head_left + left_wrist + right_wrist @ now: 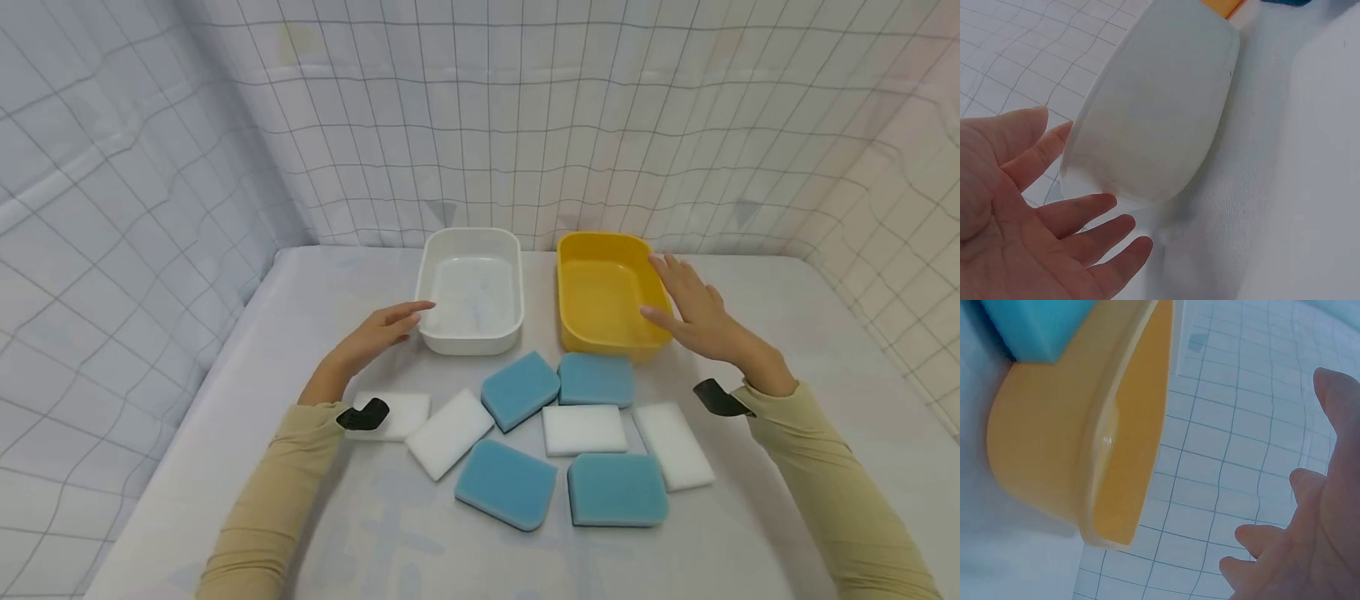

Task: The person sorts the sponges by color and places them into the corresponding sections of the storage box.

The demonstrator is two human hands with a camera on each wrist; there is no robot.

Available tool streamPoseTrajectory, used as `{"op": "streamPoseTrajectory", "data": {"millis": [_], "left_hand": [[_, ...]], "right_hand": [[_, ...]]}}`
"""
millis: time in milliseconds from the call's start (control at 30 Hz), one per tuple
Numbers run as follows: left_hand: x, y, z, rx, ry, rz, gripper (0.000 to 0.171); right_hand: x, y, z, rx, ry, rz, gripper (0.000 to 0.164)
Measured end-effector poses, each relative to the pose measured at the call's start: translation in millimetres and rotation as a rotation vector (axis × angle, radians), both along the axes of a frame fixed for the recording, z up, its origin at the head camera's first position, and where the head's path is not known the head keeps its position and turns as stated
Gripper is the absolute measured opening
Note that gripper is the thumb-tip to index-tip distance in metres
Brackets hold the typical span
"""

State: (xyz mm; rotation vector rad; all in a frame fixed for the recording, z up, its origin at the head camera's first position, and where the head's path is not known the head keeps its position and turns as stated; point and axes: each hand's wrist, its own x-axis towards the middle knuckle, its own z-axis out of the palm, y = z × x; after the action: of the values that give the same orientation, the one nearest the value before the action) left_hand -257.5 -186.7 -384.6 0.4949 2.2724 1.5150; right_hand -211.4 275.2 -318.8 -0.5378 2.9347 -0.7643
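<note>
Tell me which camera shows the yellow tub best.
The head view: it shows nearly all of the yellow tub, including its inside, with the right hand covering only a bit of rim. The right wrist view gives a close side look, cropped at the top; the left wrist view catches just a sliver.

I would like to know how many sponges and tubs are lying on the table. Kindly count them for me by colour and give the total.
Blue sponges: 4
White sponges: 4
White tub: 1
Yellow tub: 1
Total: 10
</note>
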Motion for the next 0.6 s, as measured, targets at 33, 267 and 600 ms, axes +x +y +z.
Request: {"op": "streamPoseTrajectory", "data": {"millis": [33, 267, 600], "left_hand": [[0.4, 0.1, -0.7, 0.005, -0.005, 0.004, 0.043], [2.1, 1.1, -7.8, 0.028, -0.014, 0.03, 0.046], [2.0, 10.8, -12.7, -0.022, 0.062, 0.115, 0.041]], "right_hand": [[2.7, -0.2, -0.7, -0.003, 0.009, 0.005, 0.074], [18.4, -0.3, -8.4, -0.048, 0.088, 0.079, 0.075], [43.6, -0.8, -17.5, -0.08, 0.206, 0.112, 0.082]]}}
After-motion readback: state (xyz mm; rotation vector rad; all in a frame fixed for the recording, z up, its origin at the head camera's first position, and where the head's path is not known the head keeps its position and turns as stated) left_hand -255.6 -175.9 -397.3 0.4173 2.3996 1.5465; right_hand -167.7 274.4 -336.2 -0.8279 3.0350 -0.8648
